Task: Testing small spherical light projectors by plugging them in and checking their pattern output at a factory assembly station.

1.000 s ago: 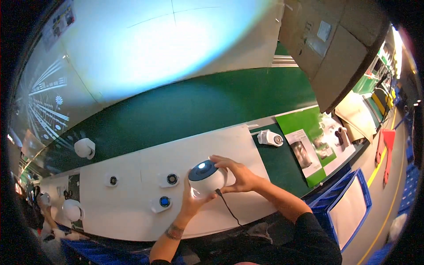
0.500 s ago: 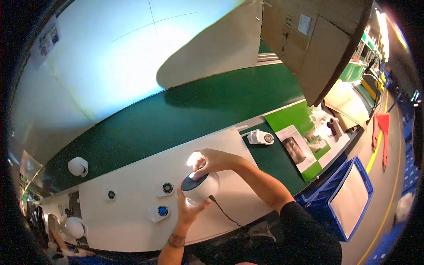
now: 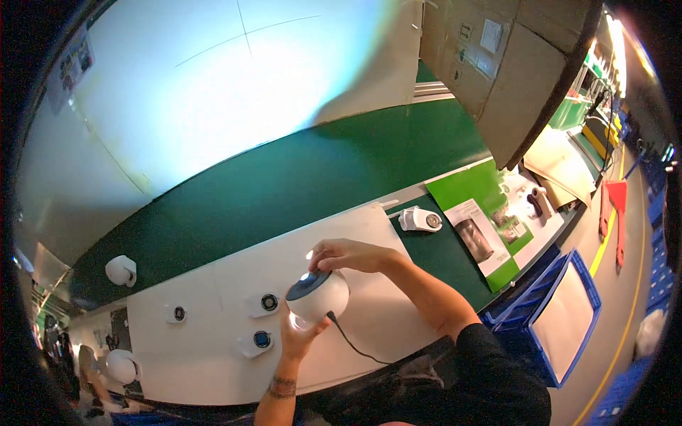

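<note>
My left hand (image 3: 298, 337) grips a white, round projector lamp (image 3: 323, 302) from its left side and below. The lamp has a dark face and a bright lens, and a black cable (image 3: 355, 343) leaves its lower side. My right hand (image 3: 348, 255) sits over the dark face, fingers bent together beside the lens. Light falls on a fingertip; whatever these fingers pinch is hidden. A white board (image 3: 241, 92) ahead carries a large bright patch and thin crossed lines.
Several white devices with round lenses (image 3: 268, 303) stand on the white table sheet (image 3: 199, 362); another (image 3: 420, 219) lies on the green surface (image 3: 341, 163). A cardboard box (image 3: 497, 78) hangs over the right. Blue crates (image 3: 561, 326), a green printed sheet (image 3: 462, 190) and a person (image 3: 89, 376) are around.
The shadow on the board has shrunk and moved right, and the bright patch has widened. My right fingers have shifted off the lens toward the far edge of the lamp's face. The lamp has tilted slightly.
</note>
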Demonstrator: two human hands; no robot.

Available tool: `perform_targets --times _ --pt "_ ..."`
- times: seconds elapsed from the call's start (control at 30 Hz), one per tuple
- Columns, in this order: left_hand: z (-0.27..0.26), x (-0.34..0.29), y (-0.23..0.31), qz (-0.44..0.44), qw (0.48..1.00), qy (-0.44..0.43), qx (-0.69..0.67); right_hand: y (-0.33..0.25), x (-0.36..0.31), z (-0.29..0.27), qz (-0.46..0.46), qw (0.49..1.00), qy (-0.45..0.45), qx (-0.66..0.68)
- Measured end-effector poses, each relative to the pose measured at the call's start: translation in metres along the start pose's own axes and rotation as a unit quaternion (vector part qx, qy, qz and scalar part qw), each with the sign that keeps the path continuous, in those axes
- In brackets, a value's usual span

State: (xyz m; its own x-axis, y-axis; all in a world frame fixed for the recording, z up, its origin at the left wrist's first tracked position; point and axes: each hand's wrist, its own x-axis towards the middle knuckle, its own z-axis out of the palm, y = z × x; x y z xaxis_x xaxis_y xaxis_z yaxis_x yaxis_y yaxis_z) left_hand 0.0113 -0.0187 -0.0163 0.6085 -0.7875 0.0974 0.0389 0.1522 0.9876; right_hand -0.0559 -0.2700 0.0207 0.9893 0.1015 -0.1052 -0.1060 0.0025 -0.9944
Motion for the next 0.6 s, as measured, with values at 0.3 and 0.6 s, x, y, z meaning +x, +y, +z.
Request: perform_targets --times 0.3,0.6 --pt "-0.011 0.037 0.013 0.039 0.996 0.053 0.066 0.019 -0.014 0.016 -0.051 0.995 0.085 0.011" --pt "-0.023 0.117 0.071 -0.03 0.994 0.097 0.048 0.018 -0.004 0.017 -0.125 0.97 0.179 0.107"
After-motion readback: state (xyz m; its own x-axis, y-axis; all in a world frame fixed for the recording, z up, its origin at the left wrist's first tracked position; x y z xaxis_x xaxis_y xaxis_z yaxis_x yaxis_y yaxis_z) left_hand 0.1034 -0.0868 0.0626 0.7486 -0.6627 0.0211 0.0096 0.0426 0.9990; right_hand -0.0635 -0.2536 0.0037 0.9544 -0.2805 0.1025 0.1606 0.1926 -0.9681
